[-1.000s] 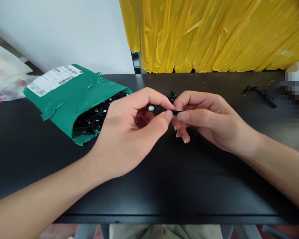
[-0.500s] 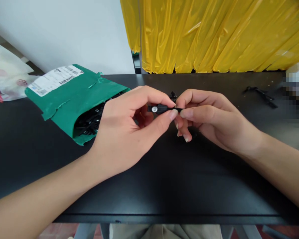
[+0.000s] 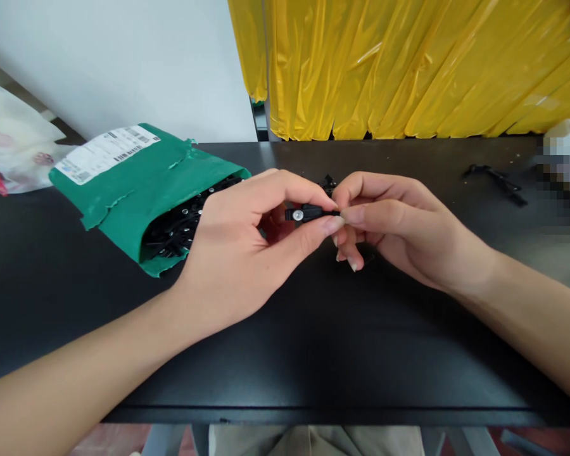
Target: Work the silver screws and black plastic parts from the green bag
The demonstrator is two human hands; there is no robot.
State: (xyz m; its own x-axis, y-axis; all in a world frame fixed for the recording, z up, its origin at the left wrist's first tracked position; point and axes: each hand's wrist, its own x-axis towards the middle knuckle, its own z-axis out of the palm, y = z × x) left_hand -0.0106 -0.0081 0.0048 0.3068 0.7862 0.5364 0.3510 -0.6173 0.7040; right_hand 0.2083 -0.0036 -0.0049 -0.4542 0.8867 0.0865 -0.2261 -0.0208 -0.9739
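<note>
Between my hands is a small black clip-like piece (image 3: 306, 215) with a round silver stud near its left end. My left hand (image 3: 237, 247) pinches it between thumb and index finger. The fingertips of my right hand (image 3: 399, 221) are closed on its thin right end, touching the left fingertips and hiding that end. Left of my hands lies a green mailing bag (image 3: 161, 180), its torn mouth facing me. Many similar black pieces (image 3: 175, 228) with silver studs fill the opening, partly hidden by my left hand.
A black piece (image 3: 329, 183) lies on the black table (image 3: 304, 354) just behind my fingers. More black pieces (image 3: 496, 180) are at the right. A whitish plastic bag (image 3: 19, 145) stands far left. Yellow plastic sheeting (image 3: 384, 69) and a white panel (image 3: 123, 63) border the back.
My fingertips have drawn closer together, so less of the thin right end shows. The black piece has shifted slightly right and down.
</note>
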